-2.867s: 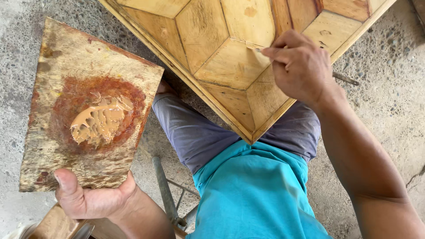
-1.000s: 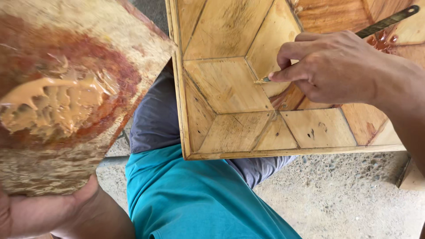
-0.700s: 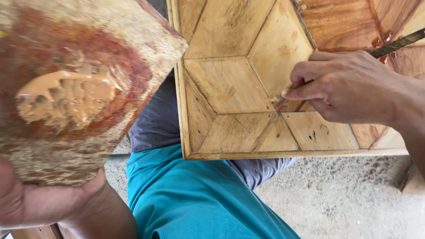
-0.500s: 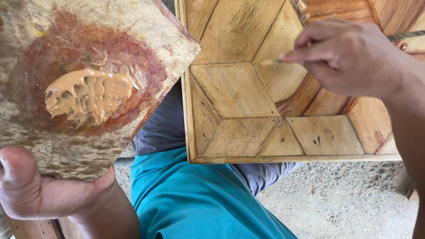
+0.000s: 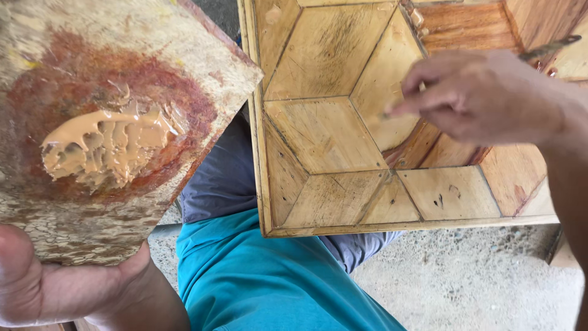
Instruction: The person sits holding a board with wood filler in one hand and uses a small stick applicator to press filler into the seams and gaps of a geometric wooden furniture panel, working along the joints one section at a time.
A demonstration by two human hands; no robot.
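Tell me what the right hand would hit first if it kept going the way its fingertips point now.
The right hand points left and slightly down, pinching a thin tool. Going straight on, it would most likely meet the pale hexagonal piece of the inlaid wooden panel right beneath its fingertips; the depth there is unclear.

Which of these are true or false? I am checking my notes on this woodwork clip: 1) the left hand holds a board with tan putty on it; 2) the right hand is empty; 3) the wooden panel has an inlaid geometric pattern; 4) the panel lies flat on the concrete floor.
1) True: the left hand grips the lower edge of the stained board, with a lump of tan putty on it.
2) False: the right hand pinches a thin tool in its fingers.
3) True: the wooden panel is made of angled pieces.
4) False: it rests across the person's lap, above the floor.
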